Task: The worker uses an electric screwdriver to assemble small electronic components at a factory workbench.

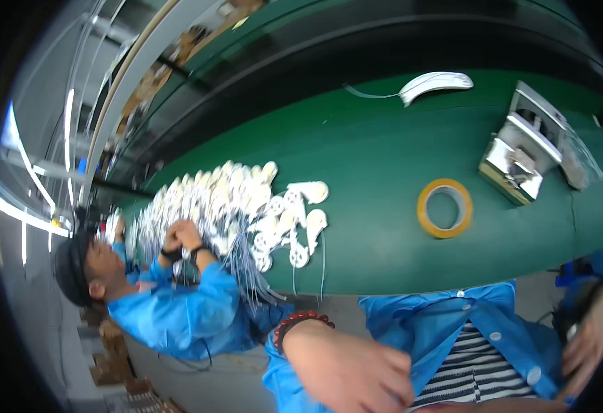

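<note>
My left hand (349, 368), a red bead bracelet (300, 321) at its wrist, is held in front of my blue coat (384, 323), below the table edge. Its fingers look bent and blurred, and anything inside them is hidden. A strip of bare skin (494, 406) along the lower rim may be my right arm; the fingers there do not show. On the green tabletop (370, 151) ahead lies a roll of yellow tape (423, 208), touched by neither hand. Left of it, a heap of white plastic parts (246, 189) trails grey cables (245, 265).
A co-worker in a blue coat (177, 320) stands at the left, hands (183, 236) by the heap. Another bare hand (580, 351), its owner unclear, shows at the right rim. A white curved part (439, 82) lies far back. An open box (511, 172) sits at the right.
</note>
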